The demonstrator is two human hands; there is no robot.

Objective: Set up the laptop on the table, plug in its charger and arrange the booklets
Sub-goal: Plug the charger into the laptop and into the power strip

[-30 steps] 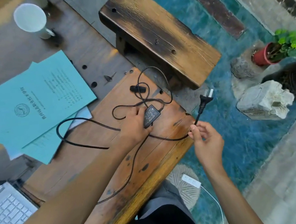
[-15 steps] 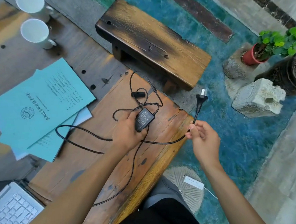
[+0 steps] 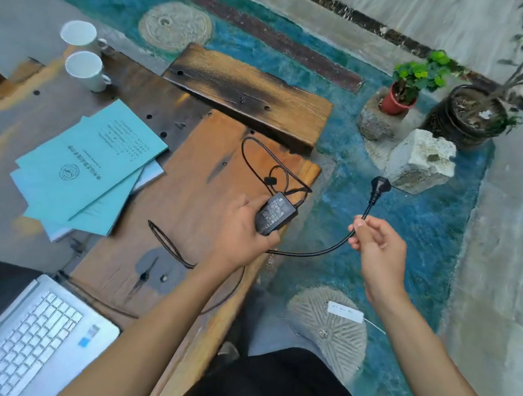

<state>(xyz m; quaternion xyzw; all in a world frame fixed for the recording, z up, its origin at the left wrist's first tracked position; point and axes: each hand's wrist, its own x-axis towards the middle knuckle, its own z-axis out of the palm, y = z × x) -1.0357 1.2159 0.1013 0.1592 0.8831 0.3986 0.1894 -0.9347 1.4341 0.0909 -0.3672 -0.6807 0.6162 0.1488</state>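
Observation:
My left hand [image 3: 241,231] grips the black charger brick [image 3: 276,213] just over the wooden table's right edge [image 3: 195,185]. My right hand [image 3: 376,241] pinches the black cable a short way behind the plug [image 3: 380,186], which hangs over the blue floor. Loops of the cable [image 3: 270,165] trail across the tabletop. An open silver laptop [image 3: 28,341] sits at the lower left. Several teal booklets [image 3: 90,163] lie fanned in a loose pile on the table's left part. A white power strip [image 3: 344,311] lies on the floor below my right forearm.
Two white mugs [image 3: 84,68] stand at the table's far side. A wooden bench [image 3: 244,94] is beyond the table. Potted plants [image 3: 409,87] and stone blocks [image 3: 419,160] sit on the floor to the right. My dark-clothed legs fill the bottom middle.
My left hand has lifted the charger brick off the tabletop and carried it toward the table's right edge. The cable loops have been pulled tighter. The camera view has tilted and shifted.

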